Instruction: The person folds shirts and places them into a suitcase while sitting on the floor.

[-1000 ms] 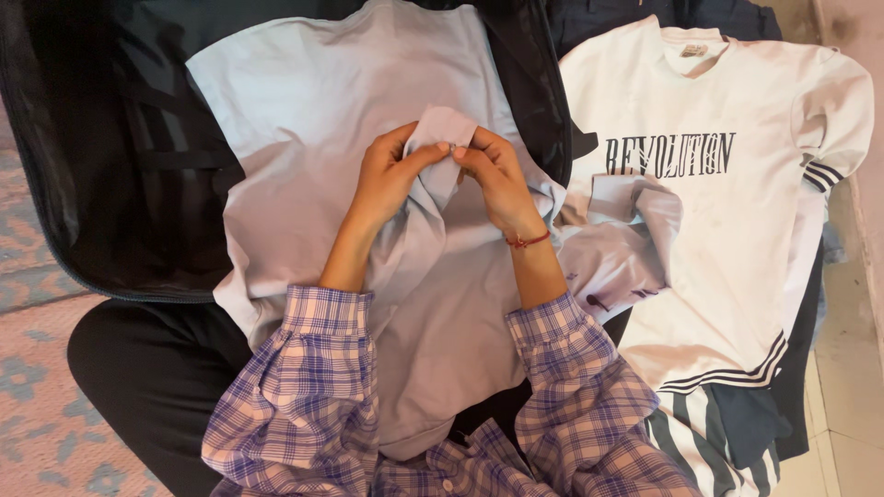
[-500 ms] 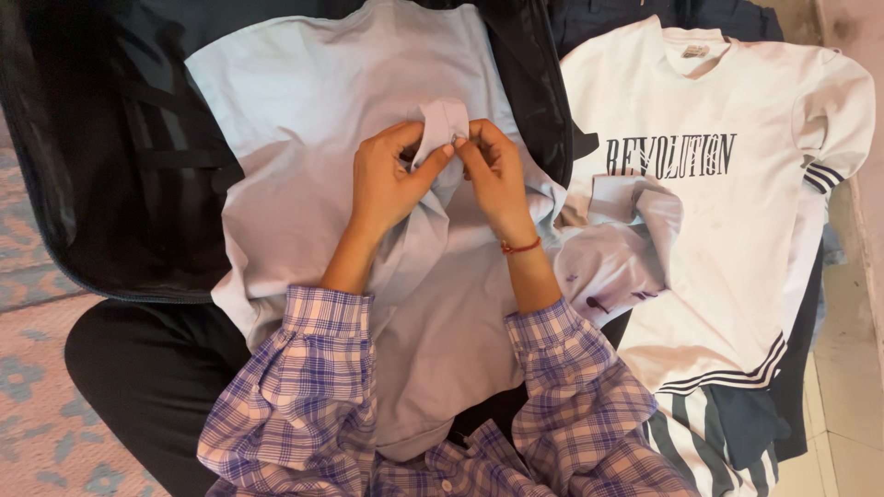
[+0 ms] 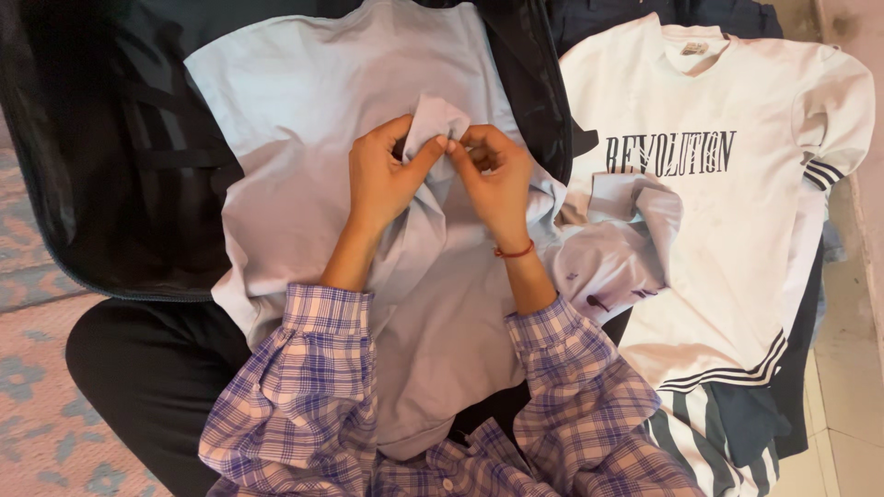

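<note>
A white printed T-shirt (image 3: 718, 230) lies right, over striped dark clothing (image 3: 727, 433). A black open suitcase (image 3: 110, 166) sits far left on patterned carpet (image 3: 37, 433).

Single head-worn view, looking steeply down from close above the lap. Faces forward over plaid sleeves (image 3: 304, 387) toward an open suitcase (image 3: 101, 184) on the floor. No second view.

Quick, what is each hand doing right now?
Left hand: closed, pinching a fold of the pale blue shirt.
Right hand: closed, pinching the same fold.
</note>
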